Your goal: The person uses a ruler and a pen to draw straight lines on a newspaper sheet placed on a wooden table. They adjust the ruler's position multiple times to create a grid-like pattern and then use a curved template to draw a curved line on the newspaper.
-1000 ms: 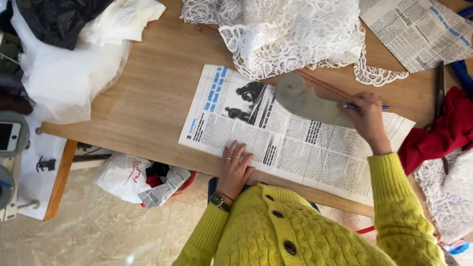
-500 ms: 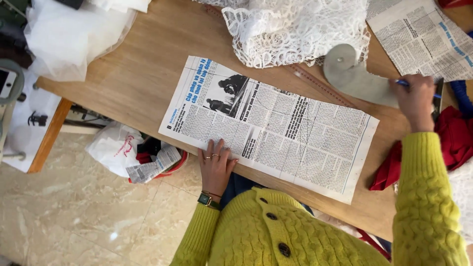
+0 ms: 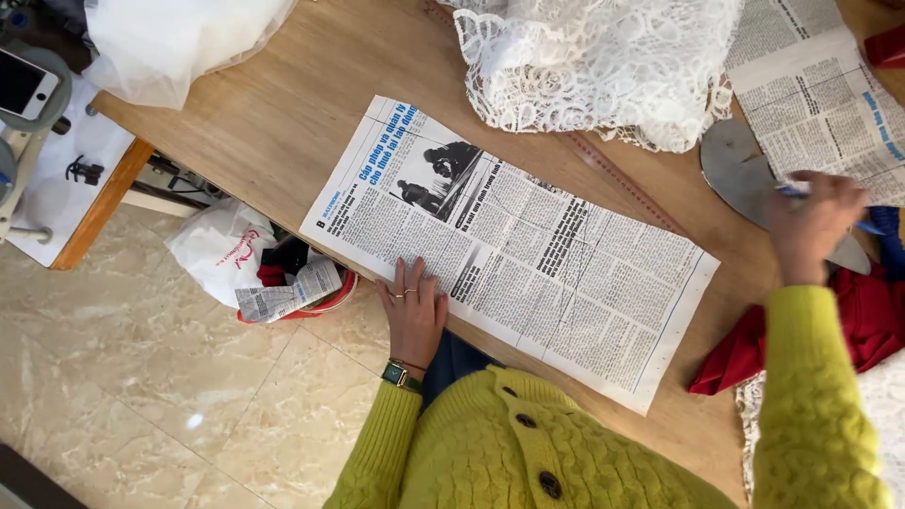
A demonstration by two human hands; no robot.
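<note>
A wooden table (image 3: 283, 123) runs slantwise across the head view, above a pale marble-patterned floor (image 3: 141, 415). A single newspaper sheet (image 3: 528, 254) lies flat on the table, its near edge reaching the table's edge just in front of the person, who wears a yellow knitted cardigan (image 3: 528, 452). White lace fabric (image 3: 603, 57) is heaped at the far side, its scalloped border close to the sheet's far edge but not on it. A white plastic bag (image 3: 179, 38) rests at the table's far left corner. A second newspaper (image 3: 820, 104) lies at the far right, with red cloth (image 3: 848, 330) below it at the right edge. A grey curved template (image 3: 745, 179) lies between these, partly under the second newspaper. A long wooden ruler (image 3: 622, 184) lies just beyond the sheet's far edge. On the floor, a red bin (image 3: 311, 292) holds crumpled paper.

The left hand (image 3: 413, 306) lies flat and open, fingers spread, pressing the sheet's near edge; it grips nothing. The right hand (image 3: 811, 226) rests over the template, well apart from the sheet, fingers curled around a blue pen (image 3: 872, 226).
</note>
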